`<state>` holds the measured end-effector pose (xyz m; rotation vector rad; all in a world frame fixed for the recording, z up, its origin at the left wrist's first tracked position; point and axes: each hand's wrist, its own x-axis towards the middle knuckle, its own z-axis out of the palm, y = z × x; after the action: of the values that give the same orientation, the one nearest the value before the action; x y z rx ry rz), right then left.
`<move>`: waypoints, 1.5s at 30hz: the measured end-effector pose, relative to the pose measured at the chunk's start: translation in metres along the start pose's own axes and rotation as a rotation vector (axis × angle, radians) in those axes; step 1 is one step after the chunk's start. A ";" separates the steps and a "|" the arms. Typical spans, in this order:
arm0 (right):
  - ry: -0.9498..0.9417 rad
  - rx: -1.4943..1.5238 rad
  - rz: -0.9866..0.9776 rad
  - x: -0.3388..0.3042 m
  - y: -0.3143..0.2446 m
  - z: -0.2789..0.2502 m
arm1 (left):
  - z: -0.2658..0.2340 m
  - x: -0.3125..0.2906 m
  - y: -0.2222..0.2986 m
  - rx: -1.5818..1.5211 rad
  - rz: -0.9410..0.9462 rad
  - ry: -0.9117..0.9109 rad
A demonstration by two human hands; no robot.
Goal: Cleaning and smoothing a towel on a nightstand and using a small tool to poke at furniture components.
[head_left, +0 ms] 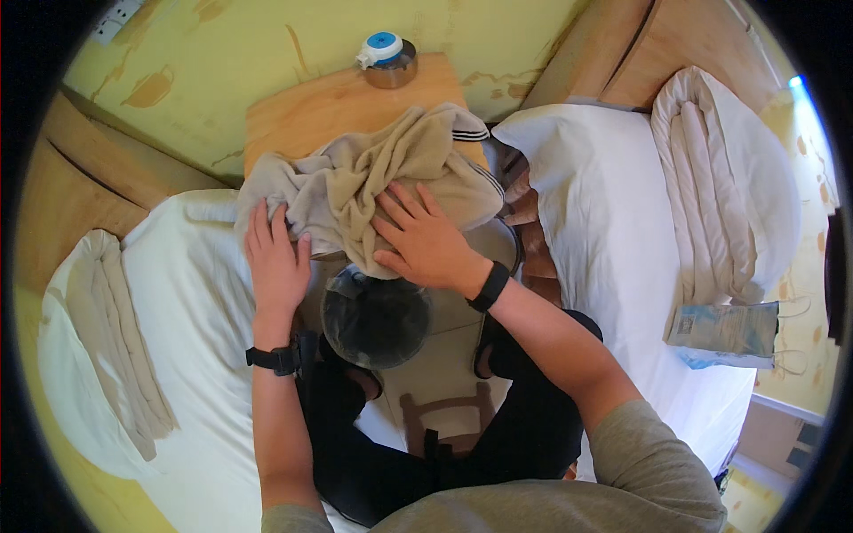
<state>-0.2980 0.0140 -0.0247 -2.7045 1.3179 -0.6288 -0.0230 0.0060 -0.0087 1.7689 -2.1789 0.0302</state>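
A crumpled beige towel-like cloth (418, 151) with dark stripes along its right edge is heaped over the front of a small wooden table (311, 115). My left hand (277, 266) rests on the cloth's near left part, fingers stretched out. Over its middle lies my right hand (431, 240), flat with the fingers spread. Neither hand grips the fabric. Whether the whole heap is one piece I cannot tell. Part of the cloth hangs over the table's front edge.
Below the table edge stands a round bin (378, 320) with a dark liner, between my feet. At the table's back sits a metal pot (391, 71) with a blue-and-white object (382, 46) on top. White beds (191, 293) (604, 195) flank me; a paper bag (724, 330) lies on the right one.
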 end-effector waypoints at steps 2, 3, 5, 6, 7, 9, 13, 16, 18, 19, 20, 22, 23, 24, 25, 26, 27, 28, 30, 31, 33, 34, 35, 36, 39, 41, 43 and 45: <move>-0.045 0.018 0.028 0.005 0.017 -0.001 | 0.001 -0.001 0.000 -0.004 -0.003 0.000; -0.089 0.039 0.047 0.009 0.029 -0.002 | -0.001 -0.001 -0.001 -0.007 0.011 0.016; -0.025 0.025 0.136 0.007 0.064 -0.008 | -0.002 -0.002 -0.002 -0.016 0.015 0.032; 0.046 0.010 0.219 0.005 0.076 -0.008 | -0.001 -0.001 -0.002 -0.036 0.020 0.028; 0.042 0.013 0.206 0.003 0.078 -0.006 | -0.001 0.000 -0.002 -0.056 0.023 0.023; 0.093 -0.158 0.256 0.001 0.078 -0.001 | -0.001 0.001 -0.002 -0.055 0.016 0.023; 0.089 -0.143 0.240 0.002 0.079 0.001 | -0.007 -0.001 -0.001 -0.040 0.003 -0.012; 0.039 -0.137 0.253 0.010 0.094 -0.001 | -0.009 -0.004 -0.006 -0.065 0.004 0.004; 0.040 -0.165 0.289 0.014 0.104 0.001 | -0.011 -0.005 -0.010 -0.069 -0.004 -0.006; 0.044 -0.198 0.327 0.016 0.108 0.001 | -0.011 -0.005 -0.010 -0.076 -0.007 -0.012; 0.041 -0.193 0.361 0.017 0.111 0.000 | -0.011 -0.005 -0.009 -0.077 -0.016 -0.008; 0.047 -0.210 0.377 0.018 0.110 0.003 | -0.012 -0.004 -0.007 -0.096 -0.028 -0.004; 0.056 -0.227 0.405 0.020 0.108 0.003 | -0.013 -0.005 -0.006 -0.096 -0.038 0.002; 0.054 -0.229 0.393 0.021 0.105 0.005 | -0.014 -0.006 -0.006 -0.090 -0.041 0.012; 0.058 -0.264 0.390 0.020 0.103 0.007 | -0.015 -0.005 -0.004 -0.085 -0.041 0.022; 0.064 -0.301 0.388 0.019 0.102 0.008 | -0.016 -0.002 -0.002 -0.088 -0.046 0.026; 0.062 -0.305 0.383 0.016 0.101 0.009 | -0.017 0.001 0.002 -0.116 -0.001 0.104; 0.064 -0.329 0.354 0.015 0.095 0.008 | -0.019 0.004 0.005 -0.144 0.046 0.179; 0.064 -0.357 0.333 0.011 0.085 0.008 | -0.022 0.008 0.012 -0.241 0.117 0.140; 0.051 -0.367 0.289 0.009 0.081 0.004 | -0.023 0.011 0.020 -0.340 0.192 0.105; 0.031 -0.365 0.258 0.005 0.066 0.004 | -0.016 0.006 0.028 -0.394 0.197 -0.035; -0.008 -0.338 0.226 0.006 0.059 -0.002 | -0.013 0.004 0.033 -0.443 0.199 -0.165; -0.044 -0.309 0.197 0.004 0.054 -0.003 | -0.010 0.003 0.038 -0.445 0.212 -0.172; -0.042 -0.255 0.174 0.000 0.052 -0.003 | -0.006 0.001 0.042 -0.368 0.224 -0.137; -0.024 -0.138 0.133 -0.010 0.053 -0.008 | 0.002 -0.001 0.053 -0.245 0.241 -0.088; -0.024 -0.111 0.140 -0.012 0.053 -0.014 | 0.004 -0.001 0.054 -0.191 0.231 -0.077; -0.009 -0.009 0.151 -0.011 0.060 -0.018 | 0.006 0.000 0.044 -0.133 0.193 -0.079; 0.003 -0.005 0.167 -0.012 0.077 -0.023 | 0.006 0.004 0.029 -0.112 0.156 -0.141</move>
<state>-0.3706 -0.0225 -0.0262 -2.5623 1.5276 -0.6132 -0.0527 0.0080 -0.0075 1.5808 -2.3632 -0.1815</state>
